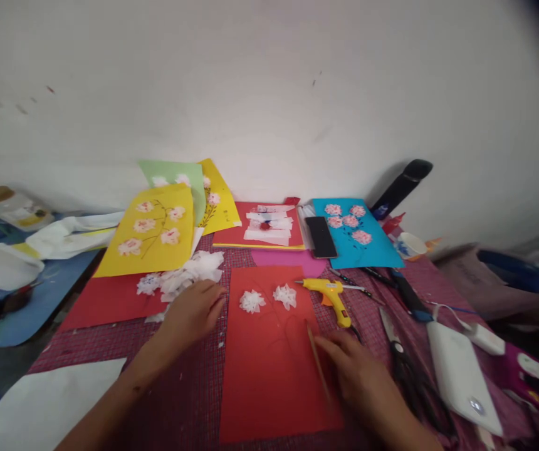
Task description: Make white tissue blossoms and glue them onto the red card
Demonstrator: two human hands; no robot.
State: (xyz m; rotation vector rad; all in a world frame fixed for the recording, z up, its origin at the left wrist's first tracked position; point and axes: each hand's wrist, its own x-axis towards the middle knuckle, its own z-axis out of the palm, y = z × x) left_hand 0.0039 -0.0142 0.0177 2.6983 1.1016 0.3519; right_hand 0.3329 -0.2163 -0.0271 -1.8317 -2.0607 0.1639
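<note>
Your right hand (358, 369) covers part of the right edge of the red sheet (260, 388), and its forearm runs out at the bottom of the view. Its fingers are bent nearly closed on a thin brown stick (318, 363), whose lower end blurs away; you can't make out the exact grip. Your left hand (194, 313) hides part of the white paper pile (197, 270). Its fingers curl loosely, partly open, beside the pile; whether they pinch anything, you cannot tell. Under the front yellow card (156, 222), another red sheet (104, 304) is partly covered, and the white sheet (57, 401) at lower left is cut off by the frame.

The red sheet between your hands lies flat on the checked cloth (185, 388), upright to you. Two ruffled white paper flowers (252, 301) (285, 296) sit side by side near its top, slightly apart. Faint curved lines run below and between them, too dim to trace fully. The stick slants over the sheet's right side. Beyond your right hand, the yellow glue gun (338, 304) points its nozzle at the sheet's upper right edge.
</note>
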